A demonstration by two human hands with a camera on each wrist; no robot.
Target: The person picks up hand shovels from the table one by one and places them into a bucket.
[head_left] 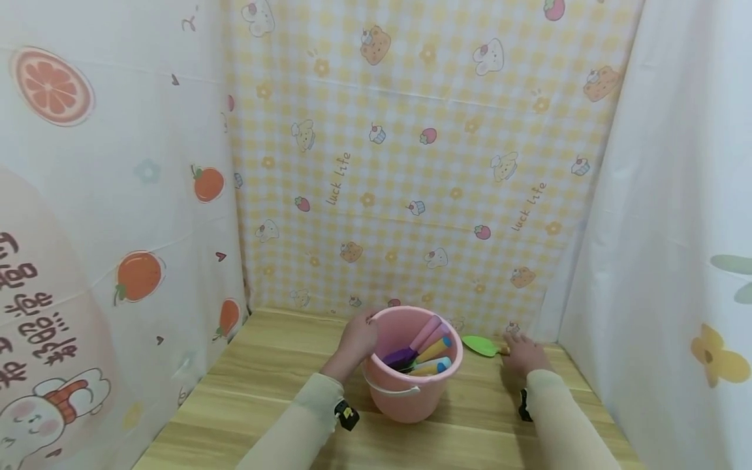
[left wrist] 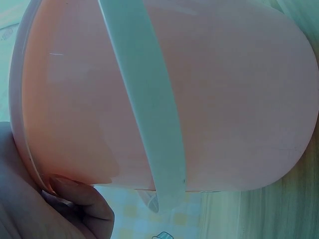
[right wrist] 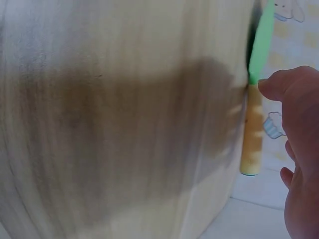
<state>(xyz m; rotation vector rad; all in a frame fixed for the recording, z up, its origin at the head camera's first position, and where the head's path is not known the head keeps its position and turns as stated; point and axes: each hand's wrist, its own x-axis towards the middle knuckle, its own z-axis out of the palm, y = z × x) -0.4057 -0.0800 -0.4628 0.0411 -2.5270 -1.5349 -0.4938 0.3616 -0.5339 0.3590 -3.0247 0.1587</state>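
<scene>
Trowel [head_left: 483,345] lay near the table's [head_left: 270,378] back right corner, right hand [head_left: 523,356] fingertips [right wrist: 271,85] just touching its yellow handle, not yet closed round it. Light, stiff plastic, I judged; best taken by that handle. Left hand [head_left: 355,343] gripped the pink bucket's [head_left: 405,391] rim.

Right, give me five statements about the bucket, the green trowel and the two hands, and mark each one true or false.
1. The left hand grips the rim of the pink bucket. True.
2. The bucket is empty. False: several toy tools with coloured handles lie in it.
3. The green trowel lies on the wooden table right of the bucket. True.
4. The right hand holds the trowel up in the air. False: it touches the trowel's handle on the table.
5. The bucket's white handle stands upright. False: it hangs down its side.
</scene>
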